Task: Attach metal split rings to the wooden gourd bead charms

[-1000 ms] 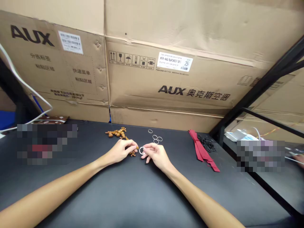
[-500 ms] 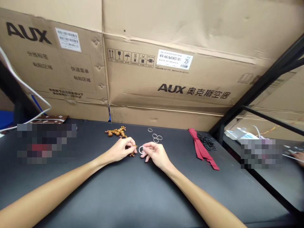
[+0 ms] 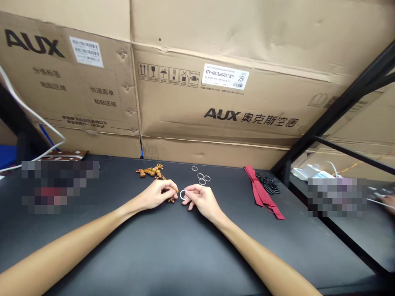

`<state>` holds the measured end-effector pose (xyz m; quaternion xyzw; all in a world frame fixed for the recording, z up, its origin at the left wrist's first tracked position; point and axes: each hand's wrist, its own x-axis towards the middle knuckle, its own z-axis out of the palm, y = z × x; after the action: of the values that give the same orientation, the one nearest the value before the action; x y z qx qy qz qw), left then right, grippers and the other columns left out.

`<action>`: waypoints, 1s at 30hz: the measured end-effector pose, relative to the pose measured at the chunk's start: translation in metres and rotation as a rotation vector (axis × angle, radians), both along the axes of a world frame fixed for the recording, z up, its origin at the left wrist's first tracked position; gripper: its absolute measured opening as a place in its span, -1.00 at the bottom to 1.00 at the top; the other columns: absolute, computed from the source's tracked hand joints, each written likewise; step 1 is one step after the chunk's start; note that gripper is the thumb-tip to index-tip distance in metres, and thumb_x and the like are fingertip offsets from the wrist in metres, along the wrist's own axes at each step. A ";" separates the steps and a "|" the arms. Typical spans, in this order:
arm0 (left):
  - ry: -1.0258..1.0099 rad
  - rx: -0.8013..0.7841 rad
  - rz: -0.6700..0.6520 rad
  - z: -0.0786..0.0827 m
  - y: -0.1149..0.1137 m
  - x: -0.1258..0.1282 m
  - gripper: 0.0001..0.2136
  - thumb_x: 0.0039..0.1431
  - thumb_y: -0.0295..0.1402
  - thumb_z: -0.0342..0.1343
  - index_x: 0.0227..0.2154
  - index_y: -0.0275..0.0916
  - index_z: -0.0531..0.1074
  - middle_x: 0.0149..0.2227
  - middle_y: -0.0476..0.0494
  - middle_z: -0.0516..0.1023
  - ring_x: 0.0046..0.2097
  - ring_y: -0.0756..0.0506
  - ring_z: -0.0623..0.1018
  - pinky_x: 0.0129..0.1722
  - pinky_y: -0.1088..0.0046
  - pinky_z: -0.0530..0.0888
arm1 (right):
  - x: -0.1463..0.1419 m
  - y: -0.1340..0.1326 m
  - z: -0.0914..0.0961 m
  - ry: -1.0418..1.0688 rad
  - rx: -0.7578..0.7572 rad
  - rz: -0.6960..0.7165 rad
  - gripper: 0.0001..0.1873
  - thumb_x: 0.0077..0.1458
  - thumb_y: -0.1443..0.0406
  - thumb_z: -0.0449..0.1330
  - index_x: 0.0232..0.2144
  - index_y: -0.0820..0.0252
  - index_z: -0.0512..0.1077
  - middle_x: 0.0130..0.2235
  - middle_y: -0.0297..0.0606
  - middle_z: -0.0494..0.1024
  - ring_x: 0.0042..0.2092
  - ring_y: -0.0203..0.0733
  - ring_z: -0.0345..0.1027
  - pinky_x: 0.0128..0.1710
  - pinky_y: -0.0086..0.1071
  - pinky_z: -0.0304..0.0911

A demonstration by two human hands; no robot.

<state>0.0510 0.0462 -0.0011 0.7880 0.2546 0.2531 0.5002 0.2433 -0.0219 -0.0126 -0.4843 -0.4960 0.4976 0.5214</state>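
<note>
My left hand [image 3: 156,194] pinches the end of a brown cord, part of a knotted wooden bead ornament [image 3: 151,172] with gourd-shaped beads. A few beads [image 3: 170,200] hang below my fingers. My right hand [image 3: 200,198] holds a thin silver metal ring [image 3: 184,195] at its fingertips, close to my left fingertips but apart from them. Several loose metal rings [image 3: 202,178] lie on the black table [image 3: 154,250] just beyond my hands.
A red ribbon [image 3: 261,192] and a pile of black clips [image 3: 268,184] lie to the right. Large cardboard boxes [image 3: 216,102] stand behind the table, and a black metal frame [image 3: 339,111] rises at right. Pixelated patches cover parts of both sides, and another person's hand [image 3: 390,202] shows at the far right.
The view has drifted slightly, and my left fingers have shifted a little on the cord. My right hand and the ring stay nearly where they were.
</note>
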 end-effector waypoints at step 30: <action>0.146 0.696 0.085 -0.008 -0.007 -0.001 -0.88 0.18 -0.46 0.03 -0.35 -0.23 0.48 -0.42 -0.05 0.55 -0.39 -0.02 0.47 -0.36 0.53 0.36 | -0.006 -0.006 0.004 0.046 0.022 0.012 -0.64 -0.14 0.12 0.35 -0.40 0.32 0.45 -0.52 -0.25 0.53 -0.49 -0.19 0.49 -0.63 -0.46 0.36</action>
<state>0.0502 0.0395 -0.0093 0.9159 0.2207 0.2881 0.1714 0.2375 -0.0276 -0.0088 -0.4641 -0.4921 0.5064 0.5349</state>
